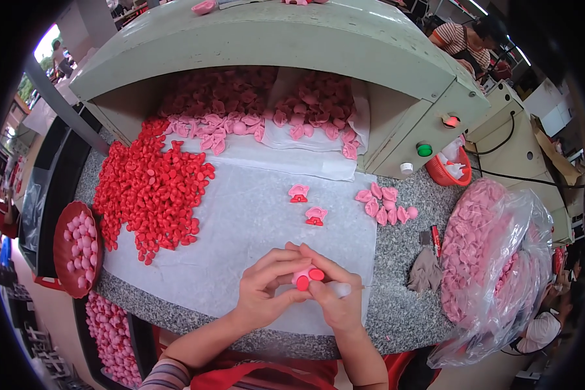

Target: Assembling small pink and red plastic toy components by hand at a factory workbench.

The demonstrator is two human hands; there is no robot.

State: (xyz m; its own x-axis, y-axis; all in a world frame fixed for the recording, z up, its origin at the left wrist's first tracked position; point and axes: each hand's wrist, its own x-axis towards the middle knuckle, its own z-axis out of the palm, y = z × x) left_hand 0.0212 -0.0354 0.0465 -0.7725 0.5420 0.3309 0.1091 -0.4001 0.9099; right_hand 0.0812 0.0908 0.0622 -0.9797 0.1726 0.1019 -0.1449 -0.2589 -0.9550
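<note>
Above the near edge of the white sheet, my two hands are closed together around a small pink toy figure (299, 277) with two red oval feet showing. My left hand (261, 286) grips its left side. My right hand (340, 311) presses a red foot and also has a small translucent white bottle (340, 290) tucked in it, a thin needle pointing right. Just beyond them on the sheet are two pink figures with red feet, a nearer one (316, 216) and a farther one (298, 192). To their right lies a cluster of plain pink pieces (387, 203).
A big heap of red parts (153, 188) covers the sheet's left side. Beyond, a green metal machine (266, 39) has pink pieces in its opening. A red bowl (60, 260) holds pink balls. At right are a clear bag of pink parts (478, 253), a grey cloth (426, 270) and an orange basket (441, 172).
</note>
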